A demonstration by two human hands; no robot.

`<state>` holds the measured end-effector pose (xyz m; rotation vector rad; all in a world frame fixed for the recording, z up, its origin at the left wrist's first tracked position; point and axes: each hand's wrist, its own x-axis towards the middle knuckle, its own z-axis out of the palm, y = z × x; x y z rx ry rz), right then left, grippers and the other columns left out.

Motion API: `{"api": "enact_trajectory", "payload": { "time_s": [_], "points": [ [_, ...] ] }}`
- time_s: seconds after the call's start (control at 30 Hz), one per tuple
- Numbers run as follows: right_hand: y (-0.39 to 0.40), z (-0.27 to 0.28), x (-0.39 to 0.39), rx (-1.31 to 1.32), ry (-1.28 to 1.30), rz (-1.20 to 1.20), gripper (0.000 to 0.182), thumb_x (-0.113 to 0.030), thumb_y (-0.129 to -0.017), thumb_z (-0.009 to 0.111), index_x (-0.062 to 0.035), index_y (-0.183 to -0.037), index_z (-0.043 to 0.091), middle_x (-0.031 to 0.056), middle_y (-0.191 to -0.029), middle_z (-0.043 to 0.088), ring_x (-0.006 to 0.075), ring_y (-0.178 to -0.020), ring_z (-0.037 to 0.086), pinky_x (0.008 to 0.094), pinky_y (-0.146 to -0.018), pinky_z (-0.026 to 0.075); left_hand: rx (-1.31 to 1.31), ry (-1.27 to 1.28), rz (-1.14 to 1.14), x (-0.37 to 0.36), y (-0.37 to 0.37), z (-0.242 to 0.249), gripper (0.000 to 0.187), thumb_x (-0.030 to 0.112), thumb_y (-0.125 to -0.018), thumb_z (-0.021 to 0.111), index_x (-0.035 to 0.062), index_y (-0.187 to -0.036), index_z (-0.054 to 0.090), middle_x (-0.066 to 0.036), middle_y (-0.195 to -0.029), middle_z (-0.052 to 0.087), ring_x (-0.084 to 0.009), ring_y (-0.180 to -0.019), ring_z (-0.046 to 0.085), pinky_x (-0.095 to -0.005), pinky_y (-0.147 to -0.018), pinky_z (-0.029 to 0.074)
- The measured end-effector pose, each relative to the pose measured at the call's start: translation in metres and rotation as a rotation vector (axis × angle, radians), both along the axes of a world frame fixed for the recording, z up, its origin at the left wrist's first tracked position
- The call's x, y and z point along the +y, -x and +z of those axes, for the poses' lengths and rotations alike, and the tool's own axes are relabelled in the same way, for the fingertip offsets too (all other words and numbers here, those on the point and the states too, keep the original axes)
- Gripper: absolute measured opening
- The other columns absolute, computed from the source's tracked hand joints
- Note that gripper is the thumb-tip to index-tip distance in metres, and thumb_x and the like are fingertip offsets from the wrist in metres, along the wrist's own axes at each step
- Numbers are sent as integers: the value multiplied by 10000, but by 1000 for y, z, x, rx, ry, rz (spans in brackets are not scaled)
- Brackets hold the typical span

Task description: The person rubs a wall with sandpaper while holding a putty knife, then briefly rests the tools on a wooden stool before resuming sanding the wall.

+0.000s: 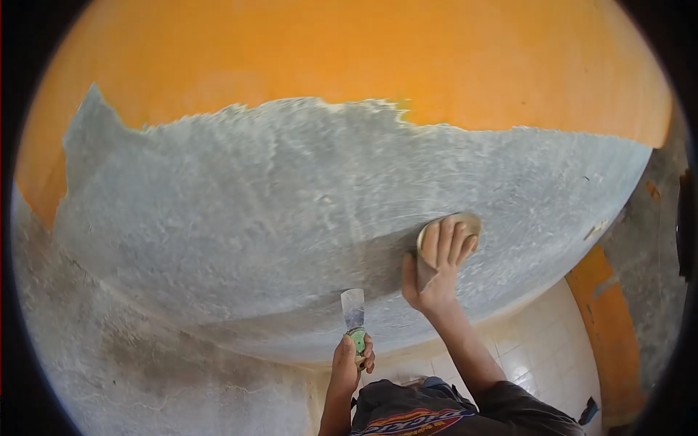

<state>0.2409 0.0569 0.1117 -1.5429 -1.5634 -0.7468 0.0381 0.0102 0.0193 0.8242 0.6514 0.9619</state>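
My right hand (440,254) presses a tan, rounded pad (472,224) against the grey bare part of the wall (254,211), its fingers laid over the pad. Lower and to the left, my left hand (352,354) is wrapped round the green handle of a scraper (353,309). The scraper's flat metal blade points up, in front of the lower wall. Orange paint (349,58) covers the wall above a ragged edge.
Light floor tiles (518,360) lie below the wall at the right. A stained grey surface (145,349) is at the lower left. An orange strip (607,327) and grey surface stand at the far right. My dark shirt (407,407) shows at the bottom.
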Motion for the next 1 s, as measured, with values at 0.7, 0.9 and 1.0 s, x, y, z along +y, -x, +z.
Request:
{"api": "enact_trajectory", "payload": {
  "time_s": [0.7,0.9,1.0],
  "points": [
    [0,-161,-10,208,224,19,734,-350,-649,633,130,-1155,403,365,-1188,370,582,-1156,304,744,-958,114,59,-38,-58,0,-39,1,512,575,-926,374,76,-957,486,-15,-690,449,-135,-525,440,-272,-451,347],
    [-17,-128,-13,415,101,-48,749,-301,-715,575,129,-1280,336,388,-1366,239,570,-1295,163,703,-1016,77,115,8,-114,-3,-49,2,515,583,-918,383,79,-950,485,-12,-684,444,-137,-520,439,-274,-450,345],
    [-64,-34,-12,444,-173,-86,749,-295,-800,517,72,-1392,244,356,-1449,149,519,-1360,73,666,-1039,28,128,7,-139,-2,-55,6,519,590,-915,382,82,-948,485,-11,-681,443,-136,-520,440,-275,-450,342]
  ]
}}
